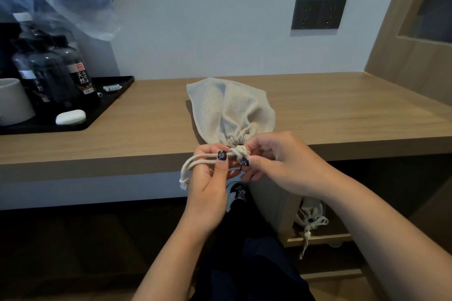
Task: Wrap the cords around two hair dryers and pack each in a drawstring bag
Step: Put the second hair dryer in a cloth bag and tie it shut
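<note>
Both hands meet at the shelf's front edge: the left hand (208,173) pinches the 2 loose cord ends (195,162) between thumb and curled fingers, while the right hand (276,164) pinches the knotted cord at the gathered neck of the drawstring bag (227,110). Beyond the hands, that bag lies on the wooden shelf (342,110), its closed neck towards them. Farther left of the bag sits a black tray (115,95) of dark bottles (73,68).
</note>
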Demonstrator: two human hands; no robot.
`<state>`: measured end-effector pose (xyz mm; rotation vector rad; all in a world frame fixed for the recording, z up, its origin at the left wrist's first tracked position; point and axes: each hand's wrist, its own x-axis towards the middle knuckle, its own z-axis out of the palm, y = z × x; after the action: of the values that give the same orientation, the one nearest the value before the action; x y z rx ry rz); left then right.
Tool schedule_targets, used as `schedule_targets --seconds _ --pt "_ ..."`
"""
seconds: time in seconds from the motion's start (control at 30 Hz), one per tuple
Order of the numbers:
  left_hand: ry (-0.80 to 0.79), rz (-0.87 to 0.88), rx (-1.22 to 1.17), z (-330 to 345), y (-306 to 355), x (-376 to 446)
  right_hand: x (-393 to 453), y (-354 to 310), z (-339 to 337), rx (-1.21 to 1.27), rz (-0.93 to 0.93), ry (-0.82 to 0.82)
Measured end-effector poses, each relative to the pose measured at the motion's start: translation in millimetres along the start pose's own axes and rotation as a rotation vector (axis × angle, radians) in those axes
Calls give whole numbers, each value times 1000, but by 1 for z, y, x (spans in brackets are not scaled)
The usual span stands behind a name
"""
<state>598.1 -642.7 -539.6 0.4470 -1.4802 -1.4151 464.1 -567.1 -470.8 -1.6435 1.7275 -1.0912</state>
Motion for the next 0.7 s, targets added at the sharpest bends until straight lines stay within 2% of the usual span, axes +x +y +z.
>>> schedule_targets --seconds 0.13,0.3,0.47,0.57,0.7 --pt "-1 10 4 7 -3 1 -1 2 -3 84 35 -26" --pt "110 53 82 19 -10 7 -3 2 -7 124 41 -38" --pt "134 95 126 22 -15 13 -4 5 -10 65 31 3" --pt "141 126 138 21 -16 16 -5 7 -10 -68 2 45" --pt "39 190 130 19 -10 18 -4 11 -9 -183 -43 90"
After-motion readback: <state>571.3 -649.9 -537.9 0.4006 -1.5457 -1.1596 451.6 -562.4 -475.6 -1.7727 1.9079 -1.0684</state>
